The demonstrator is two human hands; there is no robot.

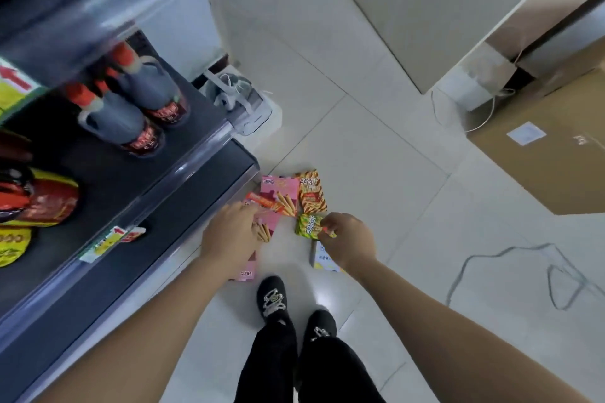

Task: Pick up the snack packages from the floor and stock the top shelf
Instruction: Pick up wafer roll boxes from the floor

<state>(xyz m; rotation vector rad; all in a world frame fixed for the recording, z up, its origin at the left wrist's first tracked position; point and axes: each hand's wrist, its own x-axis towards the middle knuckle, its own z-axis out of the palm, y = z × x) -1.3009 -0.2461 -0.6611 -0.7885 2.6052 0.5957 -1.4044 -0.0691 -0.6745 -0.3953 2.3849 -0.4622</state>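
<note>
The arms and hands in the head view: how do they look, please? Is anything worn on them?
The left hand and right hand wear no gloves; no ring, watch or bracelet is visible. The left forearm and right forearm are bare to the frame edge, with no sleeve showing.

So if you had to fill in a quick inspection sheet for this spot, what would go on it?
Surface: pale tiled floor in front of a dark shelf unit.
Job's things: pink box, orange packet, green packet and a second pink box, clustered by the shelf's foot.
Clutter: a white object at the shelf end, unclear what.
Grippers: left hand lies over the second pink box, grip hidden; right hand pinches the green packet.
Cables: grey cable looped on the floor; white cable by the cardboard box.
Surroundings: red-capped bottles on the shelf.
</note>
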